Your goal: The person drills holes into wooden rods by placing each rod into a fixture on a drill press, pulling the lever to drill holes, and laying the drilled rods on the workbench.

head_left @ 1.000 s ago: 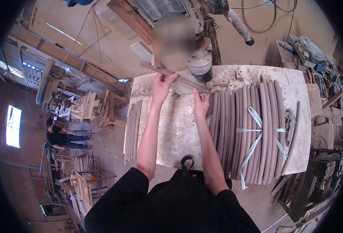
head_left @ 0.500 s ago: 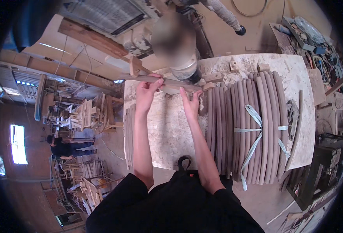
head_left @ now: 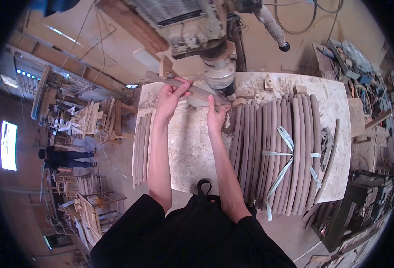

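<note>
A brown wooden rod (head_left: 202,93) lies across the far part of the worktable, next to the dark lower end of a machine head (head_left: 220,77). My left hand (head_left: 173,94) is closed round the rod left of the machine, thumb on top. Farther right, my right hand (head_left: 217,114) grips the rod's right part between thumb and fingers. The rod's left end sticks out past my left hand, near an upright wooden block (head_left: 165,67). Where the rod meets the machine is partly hidden.
Curved wooden rods (head_left: 290,152), some tied with pale green strap, cover the right of the worktable (head_left: 185,152). More rods (head_left: 142,149) lie along its left edge. Small wooden blocks (head_left: 268,84) stand at the back. A person (head_left: 69,158) stands far left.
The view has shifted, showing more of the machine. The rod has tilted, its left end now higher in the picture. Both hands keep hold of it, the right now gripping it more closely.
</note>
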Motion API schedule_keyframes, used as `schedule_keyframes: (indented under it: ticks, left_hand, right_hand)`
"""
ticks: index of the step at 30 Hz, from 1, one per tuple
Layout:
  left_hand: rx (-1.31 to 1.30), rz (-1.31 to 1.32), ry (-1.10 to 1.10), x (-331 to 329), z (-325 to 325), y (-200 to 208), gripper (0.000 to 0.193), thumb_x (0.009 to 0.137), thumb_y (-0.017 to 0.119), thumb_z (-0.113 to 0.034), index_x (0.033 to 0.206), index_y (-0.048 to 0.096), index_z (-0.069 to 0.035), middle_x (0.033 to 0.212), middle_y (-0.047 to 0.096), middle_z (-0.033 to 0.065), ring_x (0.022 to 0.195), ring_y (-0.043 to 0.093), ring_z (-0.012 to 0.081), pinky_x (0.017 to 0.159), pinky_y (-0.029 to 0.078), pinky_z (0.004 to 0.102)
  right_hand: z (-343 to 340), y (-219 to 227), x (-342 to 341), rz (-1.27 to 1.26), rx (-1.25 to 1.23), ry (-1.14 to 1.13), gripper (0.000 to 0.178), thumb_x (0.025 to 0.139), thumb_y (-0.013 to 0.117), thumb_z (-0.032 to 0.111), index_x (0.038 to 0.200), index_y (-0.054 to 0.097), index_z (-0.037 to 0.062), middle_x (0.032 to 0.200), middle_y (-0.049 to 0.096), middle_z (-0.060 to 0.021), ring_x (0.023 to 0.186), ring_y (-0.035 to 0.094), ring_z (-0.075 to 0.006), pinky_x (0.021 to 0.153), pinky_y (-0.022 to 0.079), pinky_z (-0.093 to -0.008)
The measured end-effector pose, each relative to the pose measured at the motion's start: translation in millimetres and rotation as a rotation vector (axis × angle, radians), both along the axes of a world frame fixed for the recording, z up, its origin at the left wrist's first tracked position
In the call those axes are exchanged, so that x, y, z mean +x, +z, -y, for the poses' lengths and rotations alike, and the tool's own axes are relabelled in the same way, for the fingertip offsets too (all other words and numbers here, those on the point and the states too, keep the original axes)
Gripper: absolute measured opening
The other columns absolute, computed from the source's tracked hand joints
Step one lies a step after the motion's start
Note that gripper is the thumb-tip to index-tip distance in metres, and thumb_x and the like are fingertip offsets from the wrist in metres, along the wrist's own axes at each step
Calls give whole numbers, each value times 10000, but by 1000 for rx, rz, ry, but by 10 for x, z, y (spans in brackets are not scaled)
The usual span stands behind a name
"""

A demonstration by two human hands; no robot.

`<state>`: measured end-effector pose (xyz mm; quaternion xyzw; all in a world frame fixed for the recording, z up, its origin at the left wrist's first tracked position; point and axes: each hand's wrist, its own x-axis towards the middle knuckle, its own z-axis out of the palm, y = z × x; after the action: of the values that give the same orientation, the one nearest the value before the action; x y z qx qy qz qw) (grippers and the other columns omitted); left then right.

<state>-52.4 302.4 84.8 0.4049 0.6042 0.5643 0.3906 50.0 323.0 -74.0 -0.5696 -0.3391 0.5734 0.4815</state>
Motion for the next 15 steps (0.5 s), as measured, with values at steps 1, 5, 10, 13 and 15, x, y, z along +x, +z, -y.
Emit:
schedule_keyframes:
  ticks: [1, 5, 10, 13, 15]
  left_hand:
    - [19, -2, 17, -13, 8, -2, 162, 924, 690, -103, 1055, 656, -13, 1040, 723, 79, 788, 636, 79, 729, 517, 208]
    - [99, 11, 18, -83, 44, -54, 166, 922, 686, -83, 1066, 646, -10, 989, 718, 60, 758, 630, 73, 706, 512, 206]
    - [157, 55, 95, 79, 29, -107, 161, 917, 689, -69, 1054, 646, 4, 900, 689, 34, 736, 627, 69, 674, 515, 201]
    - [207, 111, 142, 118, 57, -151, 162, 917, 685, -62, 1053, 643, 15, 892, 684, 31, 740, 630, 71, 671, 520, 200]
    - [182, 101, 199, 126, 59, -180, 156, 917, 679, -53, 1053, 644, 16, 903, 683, 31, 743, 627, 69, 670, 520, 202]
  right_hand:
    - [-8, 4, -19, -2, 19, 17, 1230, 824, 622, 708, 1446, 116, -225, 1556, 56, -394, 1499, 69, -411, 1218, 113, -396]
    - [14, 76, 21, 87, -6, 75, 1220, 809, 637, 709, 1440, 168, -225, 1545, 154, -384, 1489, 148, -405, 1213, 157, -375]
    - [35, 169, 64, 162, -37, 21, 1143, 805, 656, 692, 1413, 301, -209, 1518, 289, -344, 1452, 279, -370, 1188, 229, -373]
    - [60, 159, 19, 241, -13, 4, 1048, 829, 667, 653, 1384, 388, -191, 1469, 414, -295, 1382, 402, -331, 1147, 294, -366]
    - [75, 175, 12, 115, -22, 1, 990, 847, 674, 623, 1358, 426, -188, 1417, 478, -260, 1315, 454, -298, 1114, 317, -353]
